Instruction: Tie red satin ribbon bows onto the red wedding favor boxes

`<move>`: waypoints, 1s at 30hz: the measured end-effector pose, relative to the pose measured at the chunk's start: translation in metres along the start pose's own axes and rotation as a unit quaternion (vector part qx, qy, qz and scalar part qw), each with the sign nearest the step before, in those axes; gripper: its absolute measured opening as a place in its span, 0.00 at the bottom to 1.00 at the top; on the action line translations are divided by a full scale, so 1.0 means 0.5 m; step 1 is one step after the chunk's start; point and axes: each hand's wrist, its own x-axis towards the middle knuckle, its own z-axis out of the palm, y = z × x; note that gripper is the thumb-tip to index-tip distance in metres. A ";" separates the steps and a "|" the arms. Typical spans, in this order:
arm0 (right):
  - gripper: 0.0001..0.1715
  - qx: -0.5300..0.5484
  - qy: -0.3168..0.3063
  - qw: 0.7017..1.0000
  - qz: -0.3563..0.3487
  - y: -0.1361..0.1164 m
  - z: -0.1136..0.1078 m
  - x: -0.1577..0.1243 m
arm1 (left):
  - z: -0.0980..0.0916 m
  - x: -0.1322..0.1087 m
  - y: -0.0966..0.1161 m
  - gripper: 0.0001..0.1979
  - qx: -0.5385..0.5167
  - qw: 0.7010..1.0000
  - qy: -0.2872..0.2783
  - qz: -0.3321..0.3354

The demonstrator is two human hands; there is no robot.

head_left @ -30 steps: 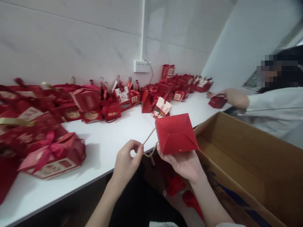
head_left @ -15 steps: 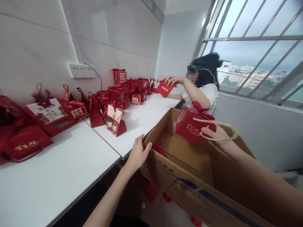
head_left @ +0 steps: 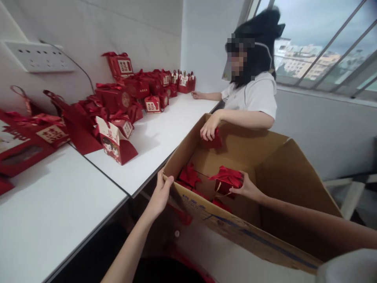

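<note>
Inside a large cardboard box [head_left: 287, 181], my right hand [head_left: 249, 188] is closed on a red gift box [head_left: 226, 181] with a ribbon bow and a cord handle. At the box's near left corner, my left hand [head_left: 160, 194] grips the rim, thumb over the top edge. Other red gift boxes with a red bow [head_left: 190, 175] lie in the carton along its near left side. Part of them is hidden behind the front wall. Across from me, a co-worker's hand [head_left: 209, 126] reaches over the far rim, holding another red box [head_left: 214, 140] inside the carton.
White tables [head_left: 67, 204] stand to the left, holding many red gift boxes [head_left: 138, 88] toward the wall. A red and white triangular box [head_left: 116, 145] stands nearer the table edge. A wall socket strip [head_left: 39, 57] has a cable. The co-worker [head_left: 250, 92] sits beyond the carton.
My right hand has lowered the red gift box from above the carton down into it. The co-worker's hand has moved from over the table into the carton with a red item. My view has shifted.
</note>
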 end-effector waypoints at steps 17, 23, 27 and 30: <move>0.60 -0.003 -0.010 0.999 0.047 0.190 0.063 0.004 | 0.000 0.004 -0.036 0.30 -0.092 0.988 0.013 -0.124; 0.62 0.004 -0.061 0.997 0.047 0.182 0.097 0.031 | 0.008 0.002 -0.024 0.31 -0.138 0.984 0.017 -0.115; 0.67 0.015 -0.097 0.994 0.049 0.151 0.117 0.037 | 0.009 0.004 -0.033 0.31 -0.119 0.985 0.028 -0.124; 0.58 0.033 -0.149 0.988 0.037 0.114 0.154 0.040 | 0.009 0.004 -0.044 0.31 -0.100 0.986 0.032 -0.126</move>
